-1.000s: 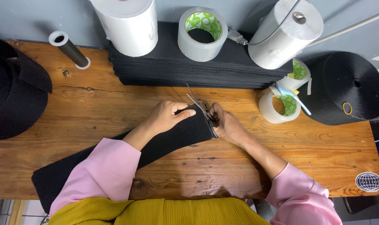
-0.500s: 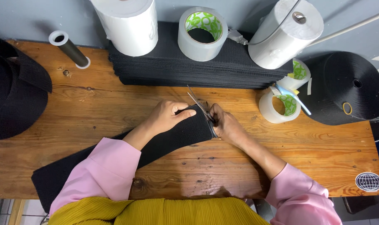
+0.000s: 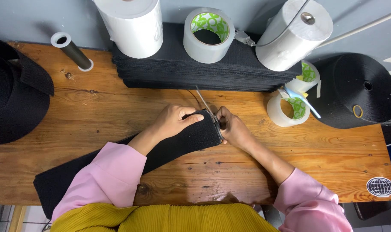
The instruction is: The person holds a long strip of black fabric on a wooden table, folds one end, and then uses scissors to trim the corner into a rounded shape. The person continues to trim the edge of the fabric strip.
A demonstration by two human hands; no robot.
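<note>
One head-worn view looks almost straight down, fairly close, onto the wooden bench [image 3: 118, 103].

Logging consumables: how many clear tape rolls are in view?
3: one tape roll on the black stack, one on the table right of the hands, one behind it. More may be hidden.
</note>
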